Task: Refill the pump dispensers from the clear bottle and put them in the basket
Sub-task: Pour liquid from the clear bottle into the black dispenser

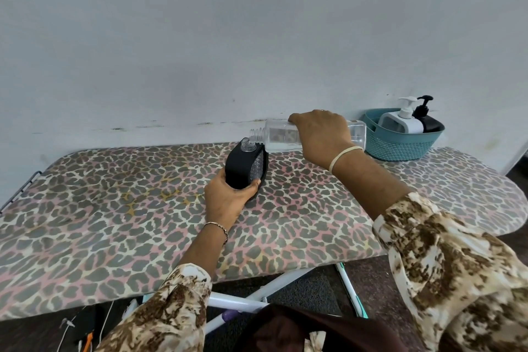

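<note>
- Pouring: right grip [321, 137] is wrapping clear bottle [278, 137] mid-body, mouth at neck of black dispenser [240, 168].
- Left grip [228, 200] is clamping that dispenser low, below-left of right grip.
- Bottle is probably handling light and slick.

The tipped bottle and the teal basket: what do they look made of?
Clear bottle: likely glossy plastic; see-through, with a moulded screw thread. Teal basket: probably matte moulded plastic imitating wicker; its woven pattern looks uniform.
</note>
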Action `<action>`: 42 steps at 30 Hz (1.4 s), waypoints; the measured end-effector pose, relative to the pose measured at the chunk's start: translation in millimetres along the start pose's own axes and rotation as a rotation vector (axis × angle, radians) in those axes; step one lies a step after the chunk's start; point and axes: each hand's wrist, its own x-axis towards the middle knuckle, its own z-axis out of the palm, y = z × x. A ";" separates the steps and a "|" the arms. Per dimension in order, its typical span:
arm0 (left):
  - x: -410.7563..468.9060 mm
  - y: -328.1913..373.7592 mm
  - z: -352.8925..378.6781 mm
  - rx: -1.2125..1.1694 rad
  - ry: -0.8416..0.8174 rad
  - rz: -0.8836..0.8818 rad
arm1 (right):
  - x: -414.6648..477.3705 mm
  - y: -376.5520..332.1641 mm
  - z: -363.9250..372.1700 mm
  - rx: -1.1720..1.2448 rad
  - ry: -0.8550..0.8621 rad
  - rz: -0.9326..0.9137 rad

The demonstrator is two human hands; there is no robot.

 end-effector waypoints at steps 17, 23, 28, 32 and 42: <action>-2.7 4.2 -5.7 -0.261 -0.095 -0.078 | -1.2 -4.4 -6.5 -0.010 -0.017 0.012; 0.5 1.2 -5.3 -0.288 -0.094 -0.097 | -2.2 -5.6 -5.6 -0.020 -0.019 0.015; 0.8 0.8 -6.8 -0.304 -0.099 -0.105 | -2.3 -6.1 -5.9 -0.026 -0.023 0.003; 0.3 2.1 -7.5 -0.348 -0.113 -0.124 | -2.2 -7.4 -7.7 -0.038 -0.017 -0.003; 0.4 0.3 -9.7 -0.392 -0.144 -0.128 | -5.2 -8.8 -12.4 -0.039 -0.034 -0.021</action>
